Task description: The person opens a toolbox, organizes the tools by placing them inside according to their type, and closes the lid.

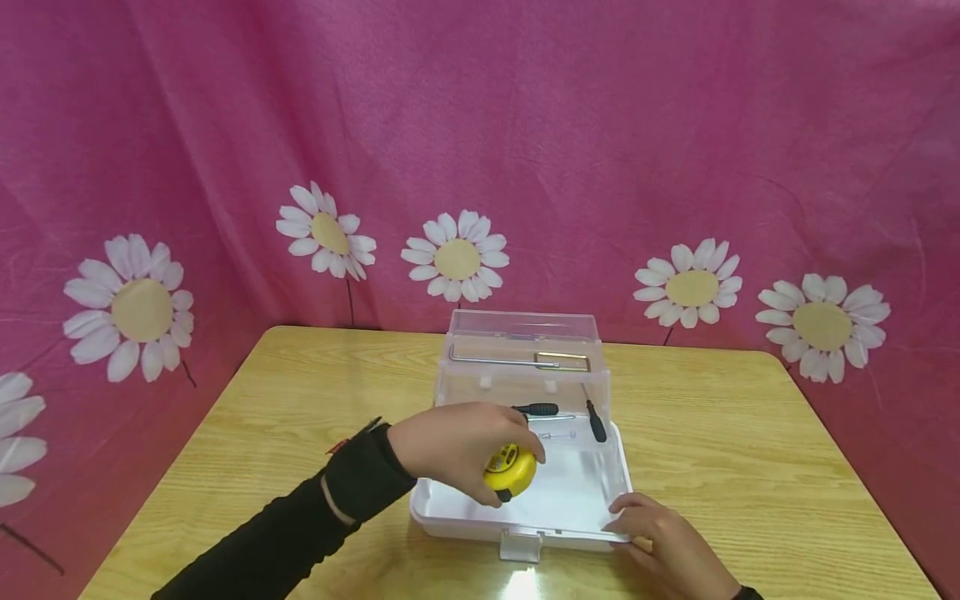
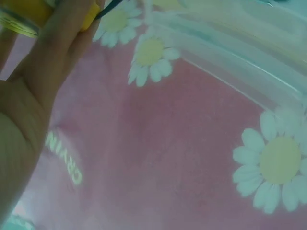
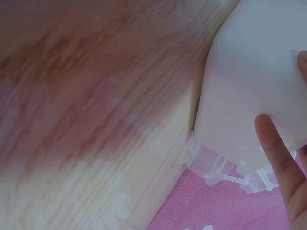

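Note:
My left hand [image 1: 463, 446] holds a yellow tape measure [image 1: 512, 473] above the front part of an open white toolbox [image 1: 450, 525], thumb on the near side and fingers over the far side. At the upper left of the left wrist view, the yellow case [image 2: 26, 13] shows partly behind the fingers. My right hand [image 1: 663, 540] grips the toolbox's front right corner, with fingers over the rim. In the right wrist view, a fingertip [image 3: 263, 122] presses on the white outer wall [image 3: 230, 105]. Inside lie a black-handled screwdriver [image 1: 596, 423] and another black handle [image 1: 542, 409], partly covered by the left hand.
The toolbox's clear lid [image 1: 525, 323] stands raised at the back. A raised clear tray holds a long L-shaped metal rod [image 1: 487, 361] and a brass-coloured rectangular piece [image 1: 573, 357]. A clear latch [image 1: 520, 547] hangs at the front. Around the wooden table [image 1: 720, 433] hangs a pink flowered cloth [image 1: 555, 150].

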A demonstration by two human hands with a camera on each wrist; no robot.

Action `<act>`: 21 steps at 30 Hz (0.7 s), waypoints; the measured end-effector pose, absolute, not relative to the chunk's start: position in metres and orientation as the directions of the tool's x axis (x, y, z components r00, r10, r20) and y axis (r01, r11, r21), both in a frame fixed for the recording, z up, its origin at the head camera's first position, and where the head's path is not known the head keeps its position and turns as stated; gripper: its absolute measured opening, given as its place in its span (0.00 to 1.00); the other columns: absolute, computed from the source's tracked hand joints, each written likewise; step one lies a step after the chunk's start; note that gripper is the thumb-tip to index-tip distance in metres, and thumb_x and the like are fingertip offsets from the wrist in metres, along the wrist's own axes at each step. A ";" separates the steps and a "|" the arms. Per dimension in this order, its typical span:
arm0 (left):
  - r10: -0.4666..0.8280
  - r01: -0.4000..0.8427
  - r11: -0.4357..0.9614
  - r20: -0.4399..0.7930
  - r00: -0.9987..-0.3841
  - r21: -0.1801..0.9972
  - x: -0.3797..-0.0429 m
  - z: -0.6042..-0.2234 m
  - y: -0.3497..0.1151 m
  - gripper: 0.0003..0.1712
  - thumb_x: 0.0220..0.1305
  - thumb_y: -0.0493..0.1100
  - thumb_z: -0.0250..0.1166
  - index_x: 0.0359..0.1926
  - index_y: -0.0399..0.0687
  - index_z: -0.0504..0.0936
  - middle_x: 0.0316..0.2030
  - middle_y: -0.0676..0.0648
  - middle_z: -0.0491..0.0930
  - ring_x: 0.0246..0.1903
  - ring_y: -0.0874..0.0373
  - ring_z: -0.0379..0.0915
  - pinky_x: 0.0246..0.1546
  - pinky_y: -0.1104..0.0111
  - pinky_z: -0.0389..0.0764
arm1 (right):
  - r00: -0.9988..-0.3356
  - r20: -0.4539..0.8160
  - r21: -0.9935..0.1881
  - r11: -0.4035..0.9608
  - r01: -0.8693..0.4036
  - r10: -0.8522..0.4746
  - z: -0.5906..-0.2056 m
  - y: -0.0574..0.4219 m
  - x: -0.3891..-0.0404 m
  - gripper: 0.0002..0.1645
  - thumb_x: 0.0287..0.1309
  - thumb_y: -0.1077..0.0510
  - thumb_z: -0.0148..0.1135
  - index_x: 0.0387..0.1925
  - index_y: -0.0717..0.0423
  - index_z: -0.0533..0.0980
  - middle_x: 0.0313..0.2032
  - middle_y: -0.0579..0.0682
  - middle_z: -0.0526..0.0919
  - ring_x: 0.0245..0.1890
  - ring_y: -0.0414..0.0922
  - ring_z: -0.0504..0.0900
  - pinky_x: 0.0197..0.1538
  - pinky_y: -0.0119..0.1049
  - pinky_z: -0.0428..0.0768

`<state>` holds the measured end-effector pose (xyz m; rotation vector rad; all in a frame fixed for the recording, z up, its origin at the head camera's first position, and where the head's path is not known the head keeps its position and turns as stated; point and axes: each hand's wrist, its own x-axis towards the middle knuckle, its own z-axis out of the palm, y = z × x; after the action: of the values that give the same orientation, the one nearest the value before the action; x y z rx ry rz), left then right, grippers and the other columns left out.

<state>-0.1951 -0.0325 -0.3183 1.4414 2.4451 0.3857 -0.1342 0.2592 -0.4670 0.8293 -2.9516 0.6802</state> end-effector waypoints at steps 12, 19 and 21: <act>0.859 0.828 0.511 -0.141 -0.492 0.231 -0.199 -0.348 -0.015 0.31 0.40 0.49 0.78 0.50 0.59 0.80 0.40 0.56 0.79 0.34 0.67 0.69 0.40 0.79 0.74 | -0.856 0.127 -0.416 0.756 -0.505 -0.502 -0.466 0.259 -0.134 0.10 0.47 0.60 0.70 0.31 0.42 0.83 0.39 0.41 0.81 0.39 0.37 0.77 0.43 0.36 0.83; 0.859 0.835 0.510 -0.168 -0.483 0.205 -0.204 -0.371 -0.004 0.30 0.42 0.48 0.77 0.50 0.58 0.80 0.39 0.56 0.78 0.32 0.68 0.68 0.38 0.80 0.74 | -0.854 0.127 -0.410 0.758 -0.508 -0.504 -0.468 0.260 -0.134 0.10 0.47 0.60 0.70 0.32 0.41 0.83 0.39 0.40 0.81 0.40 0.37 0.77 0.43 0.35 0.82; 0.862 0.841 0.505 -0.161 -0.480 0.197 -0.206 -0.378 -0.001 0.29 0.43 0.48 0.77 0.50 0.57 0.80 0.38 0.56 0.78 0.32 0.68 0.67 0.36 0.81 0.72 | -0.855 0.127 -0.408 0.760 -0.507 -0.502 -0.468 0.260 -0.134 0.11 0.47 0.60 0.70 0.32 0.40 0.83 0.40 0.39 0.81 0.40 0.37 0.78 0.43 0.35 0.82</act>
<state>-0.2056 -0.0006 -0.3782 1.4479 2.5104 0.1320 -0.1340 0.2603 -0.4679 0.8418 -2.9372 0.6852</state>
